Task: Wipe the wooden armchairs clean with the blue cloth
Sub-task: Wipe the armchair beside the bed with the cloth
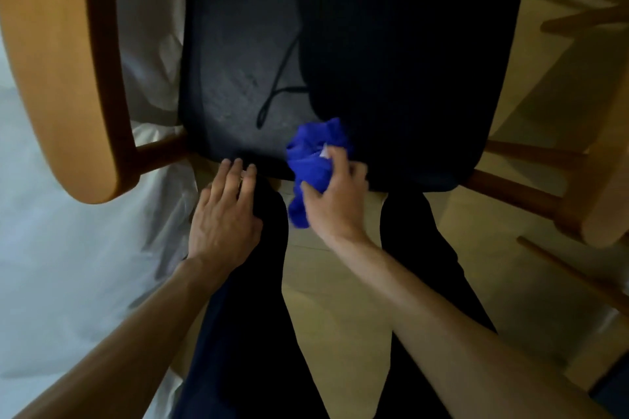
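A wooden armchair fills the view from above: its left armrest (58, 71) curves down the left side, its right armrest (602, 187) shows at the right edge, and a dark seat cushion (238, 61) lies between them. My right hand (335, 196) grips a bunched blue cloth (313, 160) at the front edge of the seat. My left hand (226, 207) lies flat with straight fingers, its fingertips touching the seat's front edge, the palm over my dark trouser leg.
A thin dark cord (272, 102) lies on the cushion. White bedding (68, 265) spreads to the left of the chair. Pale wooden floor (340, 299) shows between my legs and to the right. Another wooden piece (585, 19) stands at the upper right.
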Available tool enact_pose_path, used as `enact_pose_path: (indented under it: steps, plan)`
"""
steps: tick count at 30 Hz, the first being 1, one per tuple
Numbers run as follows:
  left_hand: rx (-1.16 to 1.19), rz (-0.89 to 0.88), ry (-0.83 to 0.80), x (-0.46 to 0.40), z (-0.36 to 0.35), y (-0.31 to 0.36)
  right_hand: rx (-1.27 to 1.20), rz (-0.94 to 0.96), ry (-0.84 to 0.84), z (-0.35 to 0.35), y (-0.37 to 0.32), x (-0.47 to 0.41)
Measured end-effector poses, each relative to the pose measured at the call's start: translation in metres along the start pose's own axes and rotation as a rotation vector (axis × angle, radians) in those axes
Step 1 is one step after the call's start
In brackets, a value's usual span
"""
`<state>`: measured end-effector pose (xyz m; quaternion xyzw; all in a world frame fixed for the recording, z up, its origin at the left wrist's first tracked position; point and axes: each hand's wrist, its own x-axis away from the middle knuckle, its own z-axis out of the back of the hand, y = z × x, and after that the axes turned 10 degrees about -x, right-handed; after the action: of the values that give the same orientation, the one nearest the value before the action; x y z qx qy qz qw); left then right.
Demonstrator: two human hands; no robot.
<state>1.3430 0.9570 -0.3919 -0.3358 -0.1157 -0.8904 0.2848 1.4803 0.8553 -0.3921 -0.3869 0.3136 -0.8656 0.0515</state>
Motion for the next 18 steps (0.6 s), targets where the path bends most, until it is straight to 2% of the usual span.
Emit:
enact_pose_path:
  steps: [5,8,12,15,18]
  plan:
    - [-0.001,-0.188,0.113,-0.026,0.020,0.043,0.125,-0.015,0.290,0.126,0.009,-0.056]
    - [-0.031,-0.254,0.148,-0.044,0.029,0.062,0.206,-0.103,0.331,0.178,0.031,-0.082]
    - [-0.045,-0.207,0.151,-0.066,0.041,0.063,0.267,-0.219,0.312,0.127,0.033,-0.081]
    - [-0.062,-0.169,0.118,-0.072,0.044,0.051,0.263,-0.155,0.316,0.056,0.007,-0.065]
    - [-0.043,-0.096,0.148,-0.063,0.039,0.030,0.228,-0.053,0.213,-0.006,-0.017,-0.044]
